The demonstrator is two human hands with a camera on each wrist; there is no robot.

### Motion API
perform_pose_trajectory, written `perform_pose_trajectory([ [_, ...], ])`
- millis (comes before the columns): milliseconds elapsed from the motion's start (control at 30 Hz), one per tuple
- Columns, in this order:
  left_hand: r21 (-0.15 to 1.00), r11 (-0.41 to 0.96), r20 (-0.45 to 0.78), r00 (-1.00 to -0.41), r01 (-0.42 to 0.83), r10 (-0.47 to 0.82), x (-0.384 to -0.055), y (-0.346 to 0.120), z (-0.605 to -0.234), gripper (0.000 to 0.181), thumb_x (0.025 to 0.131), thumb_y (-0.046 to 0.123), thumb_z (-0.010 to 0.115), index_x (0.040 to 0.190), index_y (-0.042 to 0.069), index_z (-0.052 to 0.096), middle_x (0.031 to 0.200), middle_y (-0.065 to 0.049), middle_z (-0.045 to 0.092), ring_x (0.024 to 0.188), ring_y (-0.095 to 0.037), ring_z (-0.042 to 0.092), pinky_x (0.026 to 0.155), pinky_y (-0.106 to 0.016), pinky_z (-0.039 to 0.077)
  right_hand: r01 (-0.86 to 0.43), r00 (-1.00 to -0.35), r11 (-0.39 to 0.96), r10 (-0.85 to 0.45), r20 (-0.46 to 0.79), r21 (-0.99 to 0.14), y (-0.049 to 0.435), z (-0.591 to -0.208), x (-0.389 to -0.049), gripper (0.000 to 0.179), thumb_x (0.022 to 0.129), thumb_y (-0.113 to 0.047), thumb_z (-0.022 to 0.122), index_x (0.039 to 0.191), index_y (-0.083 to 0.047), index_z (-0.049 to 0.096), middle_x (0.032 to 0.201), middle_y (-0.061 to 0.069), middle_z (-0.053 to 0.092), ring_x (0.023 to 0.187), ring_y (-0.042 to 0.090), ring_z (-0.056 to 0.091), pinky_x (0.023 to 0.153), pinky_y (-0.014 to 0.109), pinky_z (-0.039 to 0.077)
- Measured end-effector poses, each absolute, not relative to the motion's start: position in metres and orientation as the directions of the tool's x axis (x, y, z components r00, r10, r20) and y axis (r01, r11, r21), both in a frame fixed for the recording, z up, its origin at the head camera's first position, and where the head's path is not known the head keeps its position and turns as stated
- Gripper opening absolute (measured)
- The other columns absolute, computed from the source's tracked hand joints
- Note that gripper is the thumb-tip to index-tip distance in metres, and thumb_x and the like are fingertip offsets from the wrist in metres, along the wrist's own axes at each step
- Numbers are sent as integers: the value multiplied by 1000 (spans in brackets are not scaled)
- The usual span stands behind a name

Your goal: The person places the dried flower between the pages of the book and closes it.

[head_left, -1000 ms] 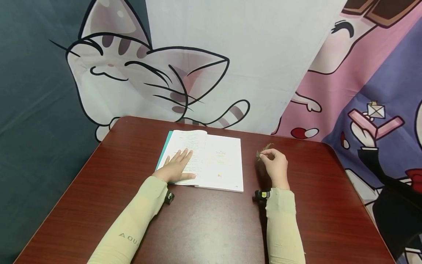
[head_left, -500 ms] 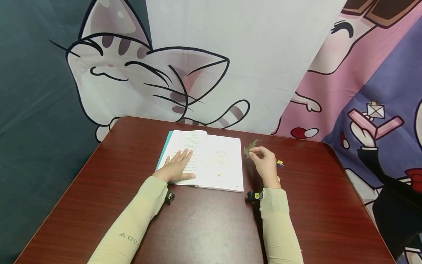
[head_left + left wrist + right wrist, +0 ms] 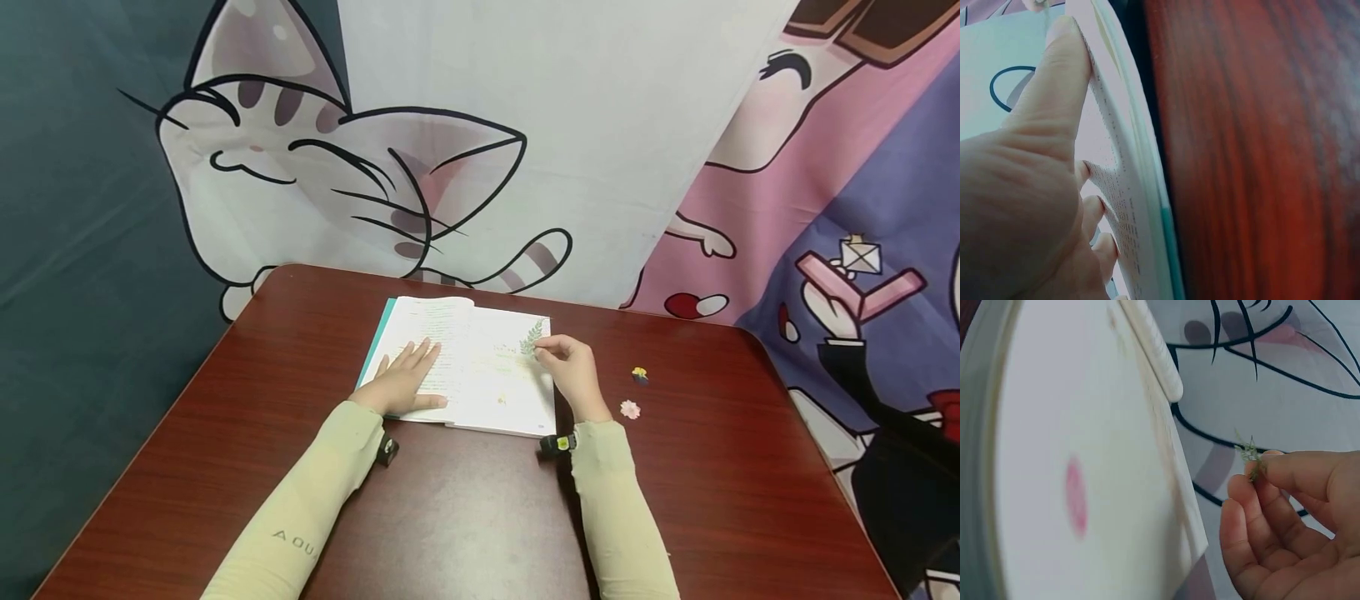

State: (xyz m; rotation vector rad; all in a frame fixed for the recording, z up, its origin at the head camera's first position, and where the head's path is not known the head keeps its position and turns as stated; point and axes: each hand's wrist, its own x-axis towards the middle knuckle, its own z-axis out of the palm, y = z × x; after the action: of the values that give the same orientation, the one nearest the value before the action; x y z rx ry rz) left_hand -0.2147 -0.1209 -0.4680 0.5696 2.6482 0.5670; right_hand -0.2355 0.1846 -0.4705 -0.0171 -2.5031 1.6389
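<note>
Left fingers (image 3: pixel 427 357) spread on book (image 3: pixel 487 392), hiding print (image 3: pixel 1121 212); right fingers (image 3: pixel 556 342) pinch partly hidden fern (image 3: pixel 533 333).

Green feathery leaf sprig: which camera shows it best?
The head view: the green feathery leaf sprig spreads against the white paper page. The right wrist view shows only a narrow tuft pinched by the right hand; I cannot make it out in the left wrist view.

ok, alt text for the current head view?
A person's right hand pinches a green fern-like sprig over the right page of an open book, while the left hand rests spread on the left page. On the brown table right of the book lie a pink flower and a small yellow-and-dark item; a cartoon backdrop hangs behind.
</note>
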Motion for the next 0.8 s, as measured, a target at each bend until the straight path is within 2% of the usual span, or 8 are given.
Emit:
perform_pose_trajectory([
  [233, 455, 838, -270, -850, 302, 453, -216, -121, -470, 98, 96, 57, 61, 164, 9, 10, 170, -16, 2, 155, -40, 0, 118, -68, 1, 18, -999, 373, 35, -5, -928, 169, -465, -243, 13, 93, -5, 70, 103, -3, 77, 89, 10, 73, 80, 23, 70, 72, 30, 58],
  [567, 457, 835, -265, -849, 307, 457, -216, -121, -472, 98, 95, 57, 62, 164, 9, 10, 170, -16, 2, 155, -40, 0, 118, -68, 1, 87, -993, 382, -41, -111, -920, 160, -473, -255, 11, 95, -3, 67, 102, -1, 75, 90, 11, 74, 73, 17, 71, 66, 28, 59],
  [800, 452, 838, -265, -852, 305, 452, -216, -122, -471, 98, 95, 57, 62, 164, 9, 10, 170, -15, 3, 155, -39, 0, 118, -68, 1, 85, -992, 460, -40, -117, -884, 157, -474, -260, 9, 94, -4, 70, 99, -2, 76, 86, 9, 72, 67, 15, 62, 61, 26, 54],
])
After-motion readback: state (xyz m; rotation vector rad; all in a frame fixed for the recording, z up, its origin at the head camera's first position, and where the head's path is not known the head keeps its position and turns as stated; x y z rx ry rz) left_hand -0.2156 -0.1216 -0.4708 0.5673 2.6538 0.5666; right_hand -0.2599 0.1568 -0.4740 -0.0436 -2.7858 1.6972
